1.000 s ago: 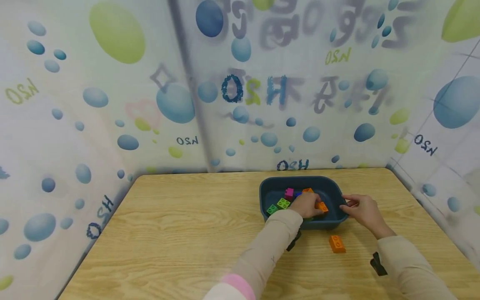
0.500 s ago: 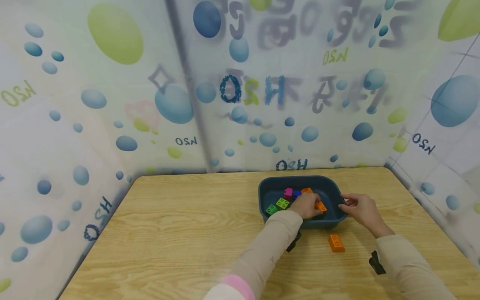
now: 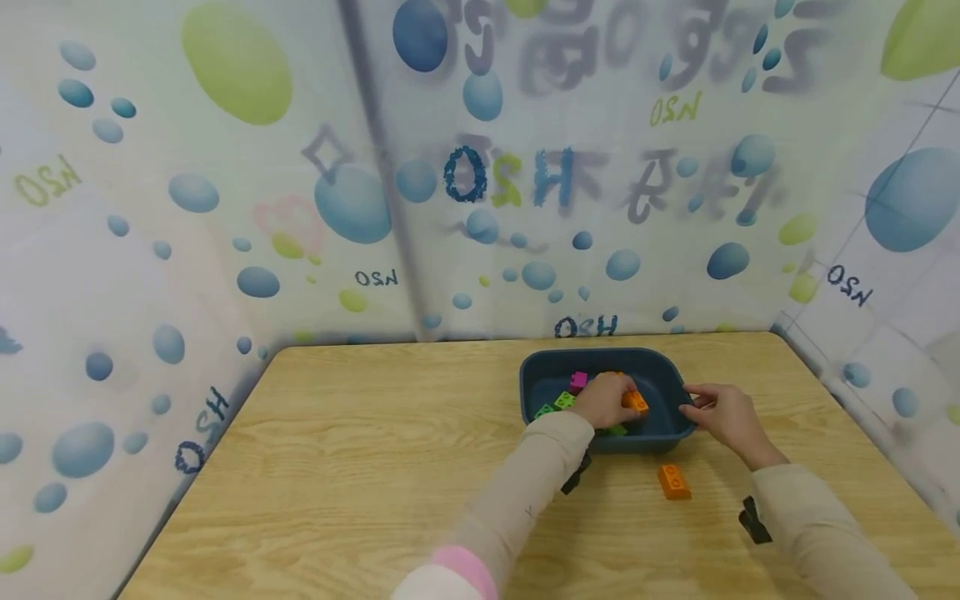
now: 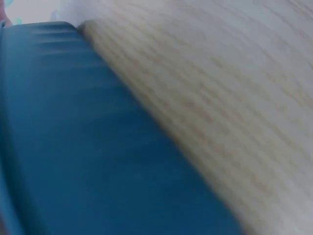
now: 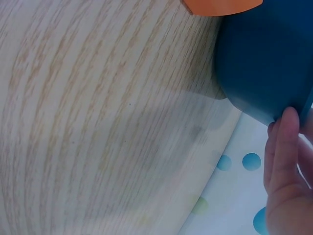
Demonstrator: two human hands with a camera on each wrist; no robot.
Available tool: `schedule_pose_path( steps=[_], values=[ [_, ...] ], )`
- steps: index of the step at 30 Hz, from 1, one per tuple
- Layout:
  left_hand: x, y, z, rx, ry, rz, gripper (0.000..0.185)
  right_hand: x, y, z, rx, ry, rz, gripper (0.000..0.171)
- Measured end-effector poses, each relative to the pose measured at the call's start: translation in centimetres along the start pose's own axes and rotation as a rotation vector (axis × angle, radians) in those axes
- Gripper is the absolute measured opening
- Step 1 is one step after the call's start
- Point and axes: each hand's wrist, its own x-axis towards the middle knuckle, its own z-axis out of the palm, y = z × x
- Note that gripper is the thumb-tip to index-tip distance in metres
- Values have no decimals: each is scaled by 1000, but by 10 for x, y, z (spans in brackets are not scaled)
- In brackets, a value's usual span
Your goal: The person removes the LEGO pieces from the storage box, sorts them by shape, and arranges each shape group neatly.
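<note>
Orange brick [image 3: 635,402] sits inside the blue bin [image 3: 660,371], lower right of centre in the head view, long axis running roughly left-right; left hand [image 3: 603,400] curls round it. Right hand [image 3: 723,412] pinches the bin's right rim. Pink brick [image 3: 578,381] and green bricks [image 3: 555,406] lie left of the left hand. A second orange brick [image 3: 674,481] lies on the counter [image 3: 360,467] just in front of the bin. Wide bare counter to the left; its right edge is near the bin.
</note>
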Motion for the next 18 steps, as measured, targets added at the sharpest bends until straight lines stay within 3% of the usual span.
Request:
schedule_pose_path(
  steps=[11, 18],
  values=[
    [-9, -1, -25, -80, 21, 119, 39, 1, -1, -1, -9, 0, -24, 38],
    [-25, 3, -30, -94, 3, 199, 38, 0, 0, 1, -9, -4, -15, 38]
  ],
)
